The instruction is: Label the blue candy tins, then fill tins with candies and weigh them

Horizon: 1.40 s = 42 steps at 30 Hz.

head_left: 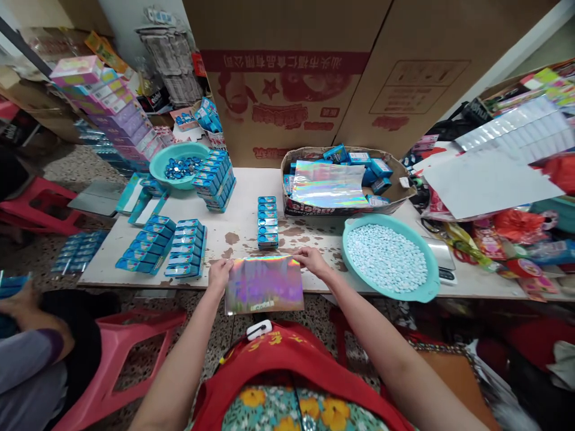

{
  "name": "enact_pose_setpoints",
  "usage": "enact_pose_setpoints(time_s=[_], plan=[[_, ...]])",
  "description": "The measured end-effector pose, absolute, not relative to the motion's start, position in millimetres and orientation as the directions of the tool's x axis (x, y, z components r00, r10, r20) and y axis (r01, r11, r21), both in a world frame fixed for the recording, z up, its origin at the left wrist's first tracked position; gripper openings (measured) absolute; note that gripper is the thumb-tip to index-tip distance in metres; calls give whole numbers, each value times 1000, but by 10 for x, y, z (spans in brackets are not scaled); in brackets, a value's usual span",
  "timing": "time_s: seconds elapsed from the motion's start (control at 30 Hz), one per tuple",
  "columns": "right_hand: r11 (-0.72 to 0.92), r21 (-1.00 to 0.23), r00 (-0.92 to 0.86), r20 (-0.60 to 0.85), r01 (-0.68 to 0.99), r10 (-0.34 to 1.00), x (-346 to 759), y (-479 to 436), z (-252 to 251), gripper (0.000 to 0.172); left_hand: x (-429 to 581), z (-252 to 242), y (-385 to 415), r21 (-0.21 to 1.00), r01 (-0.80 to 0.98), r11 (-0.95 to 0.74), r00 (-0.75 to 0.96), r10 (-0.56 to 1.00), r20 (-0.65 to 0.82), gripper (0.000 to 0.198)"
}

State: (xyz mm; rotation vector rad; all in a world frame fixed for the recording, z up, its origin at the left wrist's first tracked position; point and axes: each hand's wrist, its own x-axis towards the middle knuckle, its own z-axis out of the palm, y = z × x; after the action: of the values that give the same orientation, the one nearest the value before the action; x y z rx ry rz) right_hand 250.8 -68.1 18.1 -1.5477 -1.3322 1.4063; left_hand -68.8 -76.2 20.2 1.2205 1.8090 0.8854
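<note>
A shiny holographic sheet hangs tilted at the table's front edge, held at both upper corners. My left hand pinches its left corner, and my right hand grips the right one between thumb and fingers. Just beyond the sheet, a short row of small blue boxes stands on the table. More holographic sheets lie across an open cardboard box that holds loose blue boxes. To the right of my right hand is a turquoise basin full of pale blue tablets.
Stacked blue boxes stand at the table's left, with a turquoise bowl of blue tins behind. Large cartons wall the back. White sheets and packets crowd the right. A co-worker's arm shows at left by a pink stool.
</note>
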Motion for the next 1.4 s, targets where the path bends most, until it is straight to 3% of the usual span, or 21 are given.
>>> enact_pose_setpoints(time_s=[0.1,0.17,0.27,0.33,0.43,0.57,0.67,0.73,0.83,0.93,1.0,1.07,1.13,1.2,1.27,1.33,1.4], plan=[[-272,-922,-75,-303,277,950,2477,-596,-26,23,-771,81,-627,796,496,348,-273,932,-238,24],[-257,-918,-55,-286,303,957,2488,-549,-117,20,-740,48,-548,736,618,277,-267,954,-135,23],[-222,-915,-40,-249,336,968,2523,-530,-181,19,-451,27,-489,604,791,-101,57,994,91,29],[-205,-913,-32,-231,353,972,2539,-561,-195,19,-120,21,-476,556,756,-345,338,933,120,33],[-199,-905,-7,-218,377,976,2543,-648,-221,19,399,5,-430,542,724,-426,493,870,25,38],[-212,-879,96,-189,426,977,2533,-746,-303,26,797,-70,-250,592,728,-345,557,802,-217,36],[-195,-839,192,-110,508,975,2512,-782,-357,31,878,-175,-77,601,738,-307,562,772,-295,40],[-124,-734,171,-11,668,985,2493,-807,-369,36,900,-244,19,605,734,-309,572,761,-306,40],[4,-443,29,69,897,997,2476,-870,-355,46,947,-312,107,631,711,-311,602,733,-317,38],[67,-244,-61,30,967,998,2490,-956,-325,55,1003,-328,138,657,699,-283,616,705,-351,35],[83,-208,-83,6,975,997,2509,-1003,-314,59,1025,-328,147,679,689,-253,618,696,-367,33],[91,-274,-95,-1,957,995,2523,-1021,-318,58,1029,-326,160,696,681,-229,616,693,-374,32],[60,-438,-60,14,897,998,2520,-997,-321,51,1025,-313,173,704,675,-218,617,691,-377,31],[-62,-659,94,13,750,995,2507,-939,-282,45,1031,-260,176,722,659,-210,628,681,-376,32],[-200,-838,256,-75,507,964,2505,-871,-139,42,1059,-127,148,765,612,-200,656,669,-350,35],[-266,-903,278,-174,337,945,2545,-836,157,32,1100,108,83,819,530,-221,681,687,-255,37],[-246,-893,251,-157,378,955,2641,-865,610,25,1130,427,-9,837,463,-291,627,776,-77,35]])
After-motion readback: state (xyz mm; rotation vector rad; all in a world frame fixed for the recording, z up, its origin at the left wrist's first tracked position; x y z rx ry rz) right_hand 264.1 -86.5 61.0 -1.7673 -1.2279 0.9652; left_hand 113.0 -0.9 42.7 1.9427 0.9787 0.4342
